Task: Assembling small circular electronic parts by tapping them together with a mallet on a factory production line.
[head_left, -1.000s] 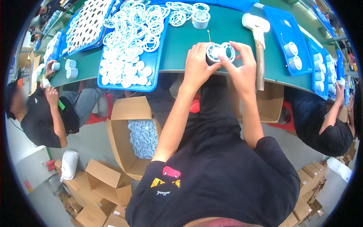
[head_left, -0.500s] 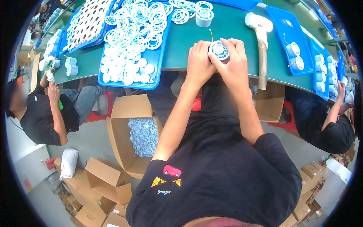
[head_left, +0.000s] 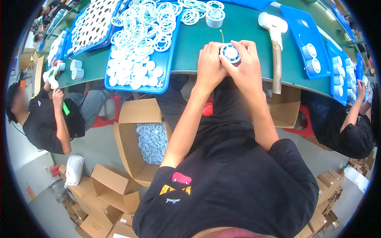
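Over the near edge of the green table, both my hands are closed around a round white cup-shaped part [head_left: 230, 53] with a slotted ring on its top. My left hand [head_left: 210, 65] grips its left side. My right hand [head_left: 247, 63] wraps the right side, its thumb lying along the near rim. A thin yellowish wire [head_left: 222, 36] sticks up just beyond the part. The part's lower body is hidden by my fingers. Right of my hands lies a mallet [head_left: 276, 59] with a wooden handle and a white-wrapped head.
On the left, a blue tray [head_left: 167, 75] carries many white rings and discs. Another white cup [head_left: 214, 23] stands beyond my hands. Blue trays [head_left: 301, 27] with white cups are on the right. An open carton [head_left: 131, 152] of rings sits below. Co-workers sit on both sides.
My hands keep the same hold on the white part. At the left, the co-worker's green-handled white hammer has come down toward the table's near edge.
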